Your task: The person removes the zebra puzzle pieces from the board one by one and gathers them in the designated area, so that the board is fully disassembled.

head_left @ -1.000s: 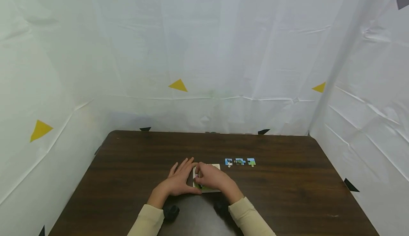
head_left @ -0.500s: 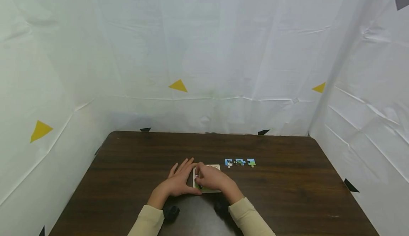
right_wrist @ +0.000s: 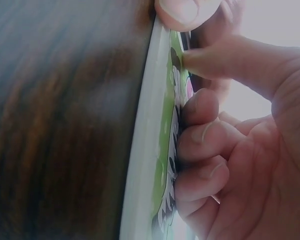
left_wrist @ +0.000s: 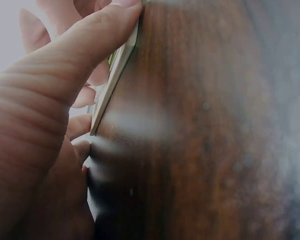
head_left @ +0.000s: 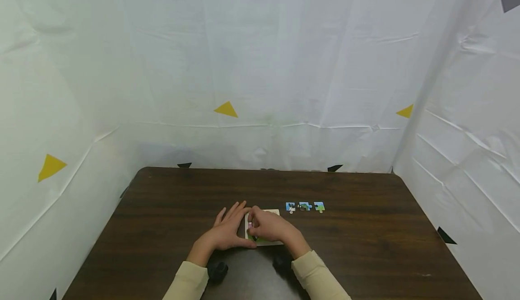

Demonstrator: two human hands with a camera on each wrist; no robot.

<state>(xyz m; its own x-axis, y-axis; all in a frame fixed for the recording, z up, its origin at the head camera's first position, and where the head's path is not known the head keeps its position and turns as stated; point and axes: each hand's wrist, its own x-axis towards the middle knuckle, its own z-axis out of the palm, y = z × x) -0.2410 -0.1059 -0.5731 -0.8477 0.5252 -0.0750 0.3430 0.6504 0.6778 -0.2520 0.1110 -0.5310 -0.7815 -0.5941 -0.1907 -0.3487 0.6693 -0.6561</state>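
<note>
A jigsaw board [head_left: 268, 242] with a pale rim and a green picture lies flat on the table in the head view, largely covered by both hands. My left hand [head_left: 227, 232] rests along its left side with fingers spread and fairly straight; the thumb [left_wrist: 97, 37] presses the near rim. Over the picture, my right hand [head_left: 270, 224] has its fingers curled. Its thumb and index finger pinch a puzzle piece [head_left: 250, 225] with a pink patch at the board's left part. In the right wrist view, the thumb tip and curled fingertips touch the printed surface [right_wrist: 167, 125].
Three loose blue-and-green puzzle pieces lie in a row beyond the board to the right: a left one [head_left: 290, 207], a middle one [head_left: 305, 206] and a right one [head_left: 319, 207]. White sheeting [head_left: 260, 65] surrounds the dark wooden table [head_left: 365, 227].
Hardly anything differs. The right thumb and fingers shift very slightly over the board, and the head view drifts a little; the left hand and loose pieces stay put.
</note>
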